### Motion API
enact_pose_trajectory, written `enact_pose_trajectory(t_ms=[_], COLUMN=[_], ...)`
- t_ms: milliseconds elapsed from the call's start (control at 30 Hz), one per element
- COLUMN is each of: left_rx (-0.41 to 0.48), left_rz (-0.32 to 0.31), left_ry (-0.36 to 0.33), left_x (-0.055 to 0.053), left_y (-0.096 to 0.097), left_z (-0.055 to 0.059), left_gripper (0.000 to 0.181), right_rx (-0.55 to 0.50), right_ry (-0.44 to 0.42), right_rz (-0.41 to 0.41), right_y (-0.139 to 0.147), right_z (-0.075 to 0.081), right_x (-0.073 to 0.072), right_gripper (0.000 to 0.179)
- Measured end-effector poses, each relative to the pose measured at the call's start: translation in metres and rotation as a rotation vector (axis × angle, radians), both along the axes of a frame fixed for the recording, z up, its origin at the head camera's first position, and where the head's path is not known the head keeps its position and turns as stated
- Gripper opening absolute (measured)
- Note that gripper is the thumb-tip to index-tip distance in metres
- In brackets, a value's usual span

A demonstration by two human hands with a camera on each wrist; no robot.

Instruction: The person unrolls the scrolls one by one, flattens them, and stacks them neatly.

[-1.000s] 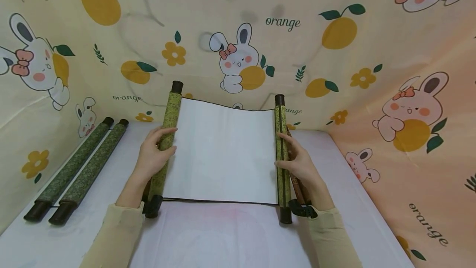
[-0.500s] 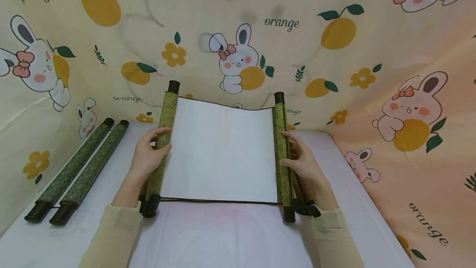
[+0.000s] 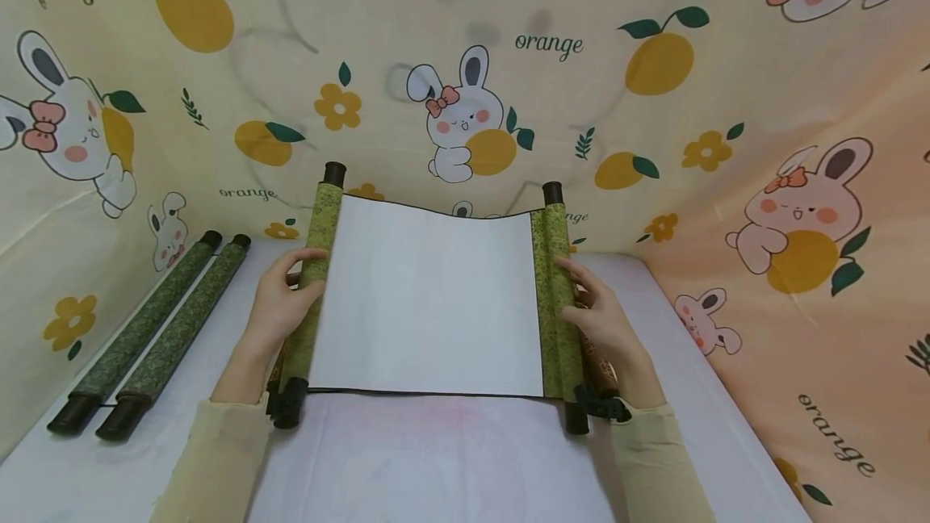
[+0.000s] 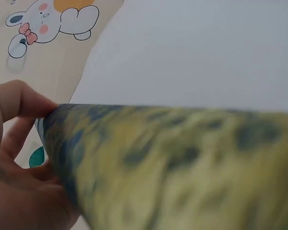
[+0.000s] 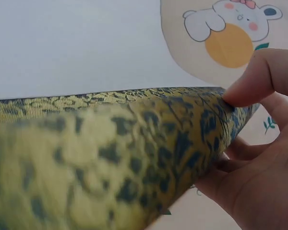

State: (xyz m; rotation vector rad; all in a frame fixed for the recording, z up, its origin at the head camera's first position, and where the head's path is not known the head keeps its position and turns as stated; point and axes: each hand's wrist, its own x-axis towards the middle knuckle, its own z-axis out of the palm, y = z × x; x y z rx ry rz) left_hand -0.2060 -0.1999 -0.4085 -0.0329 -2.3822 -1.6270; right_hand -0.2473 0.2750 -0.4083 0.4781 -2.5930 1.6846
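A scroll with a blank white sheet [image 3: 429, 305] is stretched between two green-gold brocade rolls with black end caps. In the head view, my left hand [image 3: 279, 297] grips the left roll [image 3: 316, 240], thumb and fingers around it. My right hand [image 3: 603, 317] holds the right roll [image 3: 563, 289] in the same way, and a flat band of brocade [image 3: 543, 297] shows between that roll and the sheet. Close up, the left wrist view has the brocade roll [image 4: 182, 163] in the fingers; the right wrist view shows the thumb [image 5: 245, 91] pressing on the patterned cloth [image 5: 86, 158].
Two dark green rolls [image 3: 138, 321] [image 3: 182, 337] with black ends lie side by side on the white table [image 3: 429, 466] at the left. Behind stands a cloth backdrop [image 3: 465, 6] printed with rabbits and oranges. A brown patterned piece [image 3: 600, 366] shows behind the right roll.
Both hands have moved slightly apart, the left one leftward and the right one rightward. The right roll has turned outward, baring a strip of brocade beside the sheet.
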Motion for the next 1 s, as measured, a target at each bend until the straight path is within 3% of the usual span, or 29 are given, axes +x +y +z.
enact_pose_trajectory(t_ms=[200, 467, 800, 1000], left_rx=[-0.023, -0.045, -0.028, -0.021], left_rz=[0.0, -0.016, 0.022, 0.011], left_ry=[0.016, 0.079, 0.05, 0.052], left_x=[-0.0026, -0.0047, -0.0038, -0.0024], left_y=[0.0, 0.0014, -0.0009, -0.0039], left_z=[-0.0009, -0.0034, -0.0019, -0.0021], left_gripper=[0.05, 0.049, 0.05, 0.052], right_rx=[-0.058, -0.03, 0.037, 0.033], right_ry=[-0.035, -0.058, 0.015, 0.002], right_rz=[0.0, -0.043, -0.099, -0.115], right_y=[0.0007, 0.0008, 0.0042, 0.007], right_z=[0.0004, 0.0006, 0.0005, 0.0016], right_x=[0.0023, 0.0029, 0.002, 0.002], right_gripper=[0.081, 0.078, 0.073, 0.074])
